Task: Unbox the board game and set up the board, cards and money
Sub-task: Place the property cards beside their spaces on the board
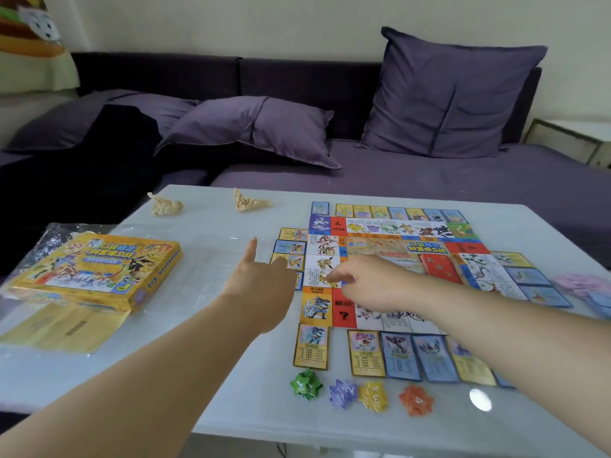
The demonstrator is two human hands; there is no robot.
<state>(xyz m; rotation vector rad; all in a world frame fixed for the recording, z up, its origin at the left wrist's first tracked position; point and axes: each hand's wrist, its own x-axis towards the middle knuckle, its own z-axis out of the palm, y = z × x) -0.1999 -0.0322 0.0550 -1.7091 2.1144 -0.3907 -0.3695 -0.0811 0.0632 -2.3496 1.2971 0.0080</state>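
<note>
1. A sofa [413, 180] in soft purple fabric fills the upper half of the frame, with plump square cushions [446, 94] of the same cloth lying and leaning on it.
2. A glossy white table [231, 375] spreads across the lower half.
3. The square printed board [380, 246] lies flat at centre right, ringed by picture squares.
4. The flat yellow cardboard box [96, 269] sits closed at left on crinkled clear plastic wrap [205, 259].
5. The left hand [261, 285] reaches to the board's left edge, thumb raised and fingers stretched forward onto a yellow card [292, 261]; it grips nothing.
6. The right hand [370, 282] hangs over the board's left column, fingers bunched with their tips down on a square; whether they pinch anything cannot be told.
7. Rectangular cards [400, 355], yellow and blue, line the board's outer edges.
8. Four spiky star tokens [305, 384], green, purple, yellow and orange, sit in a row below the cards.
9. Two beige folded-paper shapes [165, 204] rest at the table's far edge.
</note>
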